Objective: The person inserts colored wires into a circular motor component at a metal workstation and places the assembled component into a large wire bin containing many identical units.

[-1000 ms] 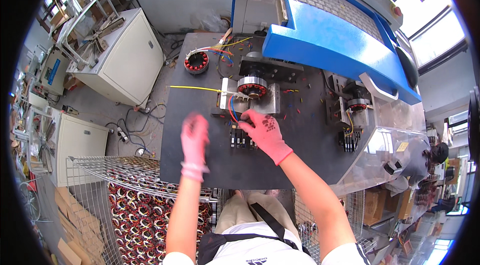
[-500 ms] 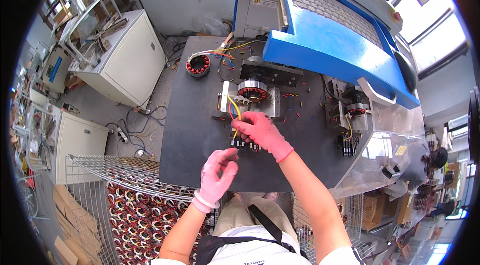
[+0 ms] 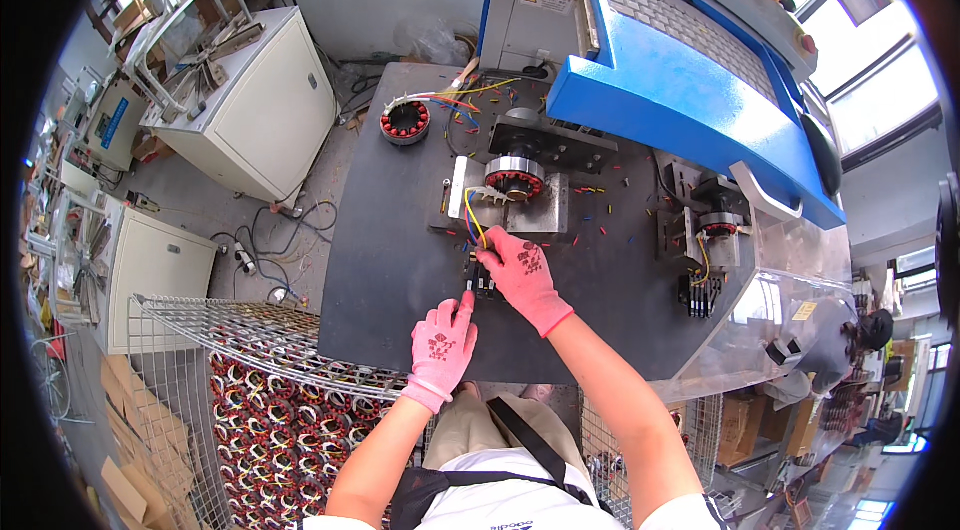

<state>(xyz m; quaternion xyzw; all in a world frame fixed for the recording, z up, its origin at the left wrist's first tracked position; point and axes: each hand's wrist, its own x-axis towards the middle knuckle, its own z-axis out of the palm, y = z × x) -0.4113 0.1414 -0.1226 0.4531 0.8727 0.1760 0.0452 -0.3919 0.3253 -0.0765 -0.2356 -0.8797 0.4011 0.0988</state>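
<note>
My right hand [image 3: 524, 278], in a pink glove, pinches the yellow and blue lead wires [image 3: 474, 215] close to their lower ends. These wires run down from a motor stator [image 3: 515, 176], a ring with red windings seated on a metal fixture [image 3: 463, 192]. Right below the pinch sits a row of black terminal clips [image 3: 480, 280], partly hidden by my right hand. My left hand [image 3: 442, 345], gloved in pink too, reaches the near end of the clips with its index finger stretched out. It holds nothing that I can see.
Another stator [image 3: 405, 123] with loose leads lies at the table's back left. A second fixture with a stator [image 3: 720, 222] stands at the right. The blue machine frame [image 3: 690, 130] overhangs the back right. A wire basket [image 3: 270, 355] full of stators stands at the near left.
My left hand has moved up to the clips, turning its back upward and stretching its index finger. My right hand stays at the wires, slightly turned. The whole view has shifted a little.
</note>
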